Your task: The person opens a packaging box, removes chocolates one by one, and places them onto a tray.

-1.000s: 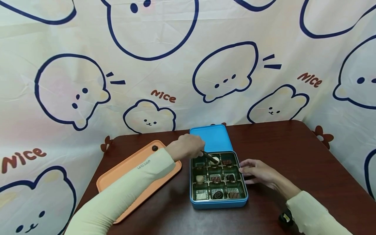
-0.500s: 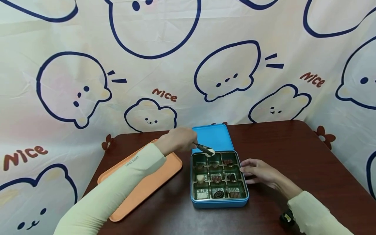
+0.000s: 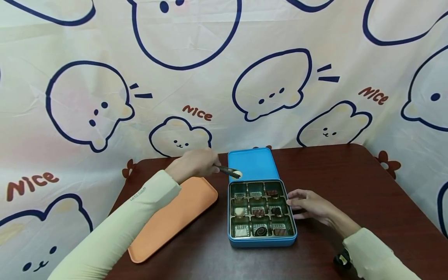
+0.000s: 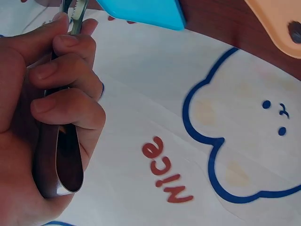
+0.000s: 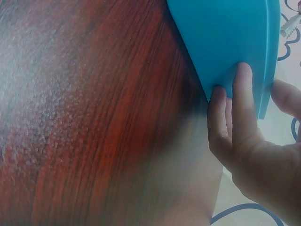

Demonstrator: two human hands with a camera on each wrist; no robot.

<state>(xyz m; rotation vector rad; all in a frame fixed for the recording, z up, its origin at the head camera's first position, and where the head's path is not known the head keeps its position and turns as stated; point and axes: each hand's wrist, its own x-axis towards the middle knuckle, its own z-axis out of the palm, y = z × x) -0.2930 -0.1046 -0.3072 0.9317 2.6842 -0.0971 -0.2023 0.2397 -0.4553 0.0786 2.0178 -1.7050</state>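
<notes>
The blue box holds chocolates in compartments.

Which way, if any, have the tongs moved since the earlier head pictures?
Yes: in the head view, the tongs have moved left and upward relative to the blue box.

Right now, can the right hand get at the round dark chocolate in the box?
Likely yes: the right hand touches the side of the box; nothing visible covers the chocolate, and only the rim stands between.
</notes>
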